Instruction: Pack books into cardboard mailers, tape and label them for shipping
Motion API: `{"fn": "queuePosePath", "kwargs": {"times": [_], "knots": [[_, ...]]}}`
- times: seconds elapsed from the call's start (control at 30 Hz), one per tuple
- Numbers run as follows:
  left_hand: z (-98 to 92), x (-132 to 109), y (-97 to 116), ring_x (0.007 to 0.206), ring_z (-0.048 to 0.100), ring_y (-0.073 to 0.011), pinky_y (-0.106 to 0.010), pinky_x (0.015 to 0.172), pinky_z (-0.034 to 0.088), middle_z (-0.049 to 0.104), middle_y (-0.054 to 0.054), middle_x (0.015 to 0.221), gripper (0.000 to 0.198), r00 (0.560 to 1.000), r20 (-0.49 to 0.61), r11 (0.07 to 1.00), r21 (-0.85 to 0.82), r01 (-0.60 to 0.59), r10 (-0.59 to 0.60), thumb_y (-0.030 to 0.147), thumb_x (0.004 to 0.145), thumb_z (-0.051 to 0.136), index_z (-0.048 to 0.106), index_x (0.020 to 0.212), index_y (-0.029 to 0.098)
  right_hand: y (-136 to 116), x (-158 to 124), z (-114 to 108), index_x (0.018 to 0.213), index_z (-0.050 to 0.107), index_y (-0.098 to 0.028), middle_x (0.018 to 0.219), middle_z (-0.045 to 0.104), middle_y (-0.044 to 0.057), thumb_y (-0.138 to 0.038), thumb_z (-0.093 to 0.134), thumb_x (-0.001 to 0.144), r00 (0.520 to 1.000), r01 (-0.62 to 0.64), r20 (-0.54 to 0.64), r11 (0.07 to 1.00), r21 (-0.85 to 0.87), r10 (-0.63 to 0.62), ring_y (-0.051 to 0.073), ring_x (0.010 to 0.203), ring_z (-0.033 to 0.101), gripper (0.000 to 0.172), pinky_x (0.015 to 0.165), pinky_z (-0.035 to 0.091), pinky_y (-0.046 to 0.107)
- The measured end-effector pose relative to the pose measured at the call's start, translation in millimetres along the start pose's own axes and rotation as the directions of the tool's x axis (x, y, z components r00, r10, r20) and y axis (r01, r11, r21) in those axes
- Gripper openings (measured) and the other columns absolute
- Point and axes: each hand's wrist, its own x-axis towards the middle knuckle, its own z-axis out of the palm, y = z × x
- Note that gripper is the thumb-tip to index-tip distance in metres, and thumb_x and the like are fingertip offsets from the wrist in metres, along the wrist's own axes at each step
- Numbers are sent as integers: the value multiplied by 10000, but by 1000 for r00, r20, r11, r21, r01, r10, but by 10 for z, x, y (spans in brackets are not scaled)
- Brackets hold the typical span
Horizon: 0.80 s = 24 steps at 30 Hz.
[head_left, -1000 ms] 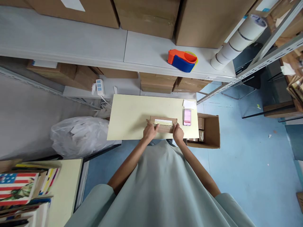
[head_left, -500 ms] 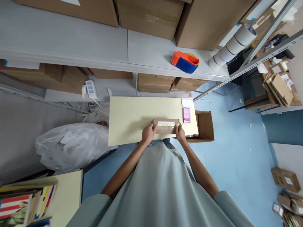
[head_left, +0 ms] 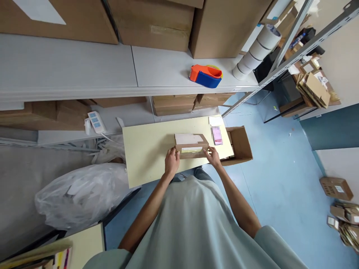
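Observation:
A small brown cardboard box (head_left: 193, 146) is held between my two hands over the pale yellow table (head_left: 146, 149). It carries a white label on its top face and a taped white strip on the side toward me. My left hand (head_left: 172, 162) grips its left end, thumb against the near side. At the right end, my right hand (head_left: 213, 157) pinches the near corner. A pink printed card (head_left: 217, 135) lies on the table just beyond my right hand, beside a white paper slip (head_left: 215, 121).
An orange and blue tape dispenser (head_left: 206, 76) and a stack of tape rolls (head_left: 256, 52) stand on the shelf ahead. An open carton (head_left: 241, 145) sits right of the table. A power strip (head_left: 97, 122) and a plastic bag (head_left: 84, 194) are on the left.
The box has tilted, so its labelled top face now shows above the taped side. Both hands have kept hold of it. The camera view has turned somewhat.

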Motion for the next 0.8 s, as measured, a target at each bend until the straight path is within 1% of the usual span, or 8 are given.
{"fn": "queuePosePath", "kwargs": {"times": [0.1, 0.27, 0.37, 0.47, 0.57, 0.63, 0.7, 0.8], "knots": [[26, 1, -22, 1230, 711, -318, -449, 1109, 565, 673, -188, 1353, 413, 997, -46, 997, 47, 65, -63, 325, 1074, 504, 663, 1430, 190, 48, 129, 70, 1546, 601, -165, 1361, 692, 185, -587, 564, 1038, 998, -3, 61, 1000, 20, 2, 268, 1079, 761, 662, 905, 652, 381], [154, 10, 80, 1102, 765, -282, -429, 1068, 596, 698, -167, 1327, 368, 974, -156, 983, 54, 177, -166, 319, 1072, 548, 691, 1387, 194, 99, 393, 43, 1643, 503, -174, 1397, 685, 182, -532, 556, 1044, 988, 89, 121, 993, 72, -98, 279, 1077, 767, 700, 946, 636, 389], [336, 24, 193, 1151, 771, -267, -407, 1079, 606, 704, -165, 1365, 384, 957, -212, 979, -9, 202, -200, 320, 1072, 552, 668, 1411, 182, 155, 577, -39, 1680, 455, -177, 1456, 664, 187, -540, 532, 1058, 976, 157, 134, 982, 109, -171, 301, 1158, 740, 725, 972, 626, 409], [600, 21, 297, 1275, 741, -280, -410, 1125, 595, 665, -203, 1470, 460, 930, -259, 965, -77, 251, -263, 312, 1070, 540, 594, 1497, 149, 300, 756, -98, 1705, 418, -184, 1556, 615, 185, -519, 505, 1070, 953, 238, 160, 961, 137, -259, 314, 1275, 692, 723, 1052, 602, 444], [885, 19, 386, 1422, 659, -280, -432, 1179, 567, 631, -197, 1548, 552, 899, -217, 924, -135, 358, -380, 225, 1045, 525, 485, 1594, 176, 531, 884, -100, 1701, 429, -180, 1615, 569, 188, -506, 489, 1073, 924, 280, 230, 949, 142, -307, 322, 1352, 650, 710, 1109, 582, 480], [1047, 32, 437, 1507, 588, -259, -436, 1201, 551, 622, -173, 1575, 642, 869, -143, 877, -169, 450, -473, 142, 1017, 500, 404, 1648, 215, 690, 924, -80, 1687, 453, -166, 1619, 555, 202, -493, 491, 1068, 906, 276, 293, 951, 141, -307, 328, 1352, 653, 701, 1107, 588, 493], [1163, 57, 475, 1558, 530, -238, -433, 1217, 534, 606, -166, 1598, 722, 835, -113, 838, -173, 517, -538, 77, 996, 457, 326, 1689, 233, 816, 934, -61, 1699, 435, -169, 1628, 540, 205, -469, 491, 1067, 883, 270, 358, 952, 145, -305, 328, 1339, 666, 702, 1092, 603, 494], [1235, 87, 502, 1559, 531, -241, -445, 1213, 534, 602, -182, 1601, 710, 831, -132, 841, -45, 539, -540, 84, 1021, 409, 299, 1708, 227, 919, 940, -72, 1740, 362, -209, 1675, 503, 175, -431, 499, 1066, 841, 289, 427, 944, 161, -330, 324, 1404, 632, 723, 1116, 596, 493]]}}
